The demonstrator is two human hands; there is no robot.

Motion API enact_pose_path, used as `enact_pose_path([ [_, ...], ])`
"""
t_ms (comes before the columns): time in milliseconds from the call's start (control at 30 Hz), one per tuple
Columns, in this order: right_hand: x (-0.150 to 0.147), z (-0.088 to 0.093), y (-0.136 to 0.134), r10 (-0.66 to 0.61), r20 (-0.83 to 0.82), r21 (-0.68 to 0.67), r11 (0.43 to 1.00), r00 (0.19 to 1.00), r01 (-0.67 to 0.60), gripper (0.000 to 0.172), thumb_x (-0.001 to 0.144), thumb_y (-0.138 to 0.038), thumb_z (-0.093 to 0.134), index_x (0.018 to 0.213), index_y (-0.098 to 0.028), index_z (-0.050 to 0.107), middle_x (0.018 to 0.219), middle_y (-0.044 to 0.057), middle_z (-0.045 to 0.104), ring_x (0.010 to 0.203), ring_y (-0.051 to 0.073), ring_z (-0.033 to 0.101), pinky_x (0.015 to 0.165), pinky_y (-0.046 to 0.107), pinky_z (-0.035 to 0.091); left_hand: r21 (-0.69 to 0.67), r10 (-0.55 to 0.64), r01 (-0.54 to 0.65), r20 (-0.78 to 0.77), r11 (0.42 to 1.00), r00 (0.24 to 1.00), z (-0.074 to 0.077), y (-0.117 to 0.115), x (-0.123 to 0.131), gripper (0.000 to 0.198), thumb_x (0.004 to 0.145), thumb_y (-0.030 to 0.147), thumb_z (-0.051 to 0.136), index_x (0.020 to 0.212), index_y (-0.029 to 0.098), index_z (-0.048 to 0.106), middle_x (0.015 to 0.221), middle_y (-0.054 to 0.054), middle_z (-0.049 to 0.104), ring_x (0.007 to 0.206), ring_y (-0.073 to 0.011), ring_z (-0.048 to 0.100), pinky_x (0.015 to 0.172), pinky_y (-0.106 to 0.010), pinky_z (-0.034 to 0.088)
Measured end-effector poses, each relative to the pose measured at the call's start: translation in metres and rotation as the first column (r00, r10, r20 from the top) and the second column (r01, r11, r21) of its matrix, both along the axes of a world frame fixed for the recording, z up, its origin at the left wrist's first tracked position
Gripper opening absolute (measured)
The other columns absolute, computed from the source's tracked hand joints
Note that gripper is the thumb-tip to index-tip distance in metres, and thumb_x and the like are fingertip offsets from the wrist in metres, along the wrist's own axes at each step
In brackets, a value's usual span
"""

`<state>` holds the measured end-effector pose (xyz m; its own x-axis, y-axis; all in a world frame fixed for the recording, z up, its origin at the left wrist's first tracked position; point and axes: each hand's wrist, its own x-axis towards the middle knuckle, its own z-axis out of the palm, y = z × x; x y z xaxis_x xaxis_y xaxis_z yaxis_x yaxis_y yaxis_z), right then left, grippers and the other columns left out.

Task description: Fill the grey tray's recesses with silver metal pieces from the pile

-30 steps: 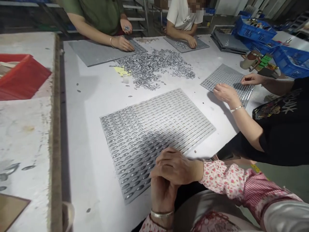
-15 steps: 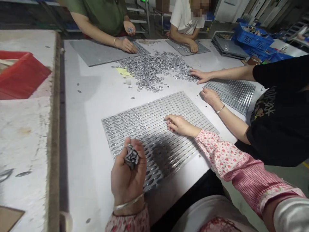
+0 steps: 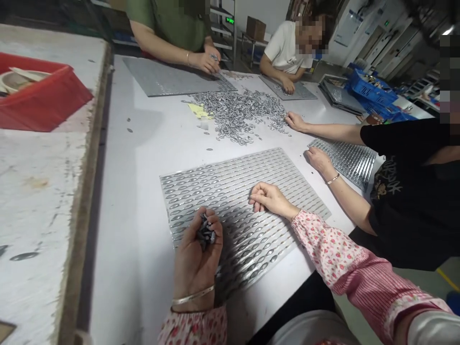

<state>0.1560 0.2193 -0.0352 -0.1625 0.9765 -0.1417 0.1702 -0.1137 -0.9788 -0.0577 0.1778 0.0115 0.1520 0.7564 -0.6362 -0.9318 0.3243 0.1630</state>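
My left hand is cupped palm up above the near left part of a flat panel, its fingers curled round a handful of small grey leaf-shaped pieces. Rows of leaf shapes cover the panel; darker, raised ones show along its left and near parts, thinner shiny lines elsewhere. Over the middle of the panel is my right hand, thumb and fingertips pressed together. Whatever lies between those fingertips is too small to make out, and I cannot tell whether they touch the panel.
A big heap of the same pieces lies beyond the panel, beside yellow paper. Co-workers' hands are at other panels on the right and far side. A red box stands on the left table; blue crates stand far right.
The view has shifted a little. My left fingers have curled further over the pieces, and my right fingertips have drawn closer together. The black-sleeved co-worker's far hand has closed at the heap's edge.
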Motion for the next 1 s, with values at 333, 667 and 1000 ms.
enact_pose_path([
  [333,0.006,0.002,0.006,0.158,0.225,0.076,0.981,0.961,-0.179,0.022,0.085,-0.037,0.061,0.088,-0.015,0.062,0.074,0.001,0.066,0.059,0.010,0.059,0.059,0.022,0.046,-0.007,0.002,-0.002,-0.065,1.000,0.998,-0.002,0.000,0.005,0.020,0.091,0.004,0.045,0.088,0.010,0.065,0.076,-0.002,0.060,0.060,-0.0057,0.060,0.051,-0.011,0.052],
  [667,-0.010,0.002,0.003,0.012,0.665,0.280,0.923,0.747,-0.264,0.013,0.085,-0.028,0.066,0.077,-0.018,0.069,0.075,0.000,0.065,0.077,0.013,0.054,0.081,0.027,0.037,-0.039,-0.057,0.053,-0.093,0.998,0.994,-0.003,-0.001,0.011,0.020,0.090,0.006,0.048,0.092,0.012,0.067,0.075,-0.002,0.063,0.061,-0.0072,0.064,0.053,-0.013,0.054],
  [1000,-0.019,0.007,0.002,-0.046,0.549,0.228,0.969,0.834,-0.097,0.011,0.081,-0.024,0.066,0.073,-0.016,0.063,0.066,-0.003,0.059,0.063,0.010,0.048,0.070,0.024,0.038,-0.061,-0.016,0.014,-0.043,0.998,0.999,-0.005,-0.003,0.016,0.020,0.091,0.009,0.048,0.089,0.011,0.068,0.083,-0.008,0.072,0.082,-0.0163,0.070,0.075,-0.028,0.060],
])
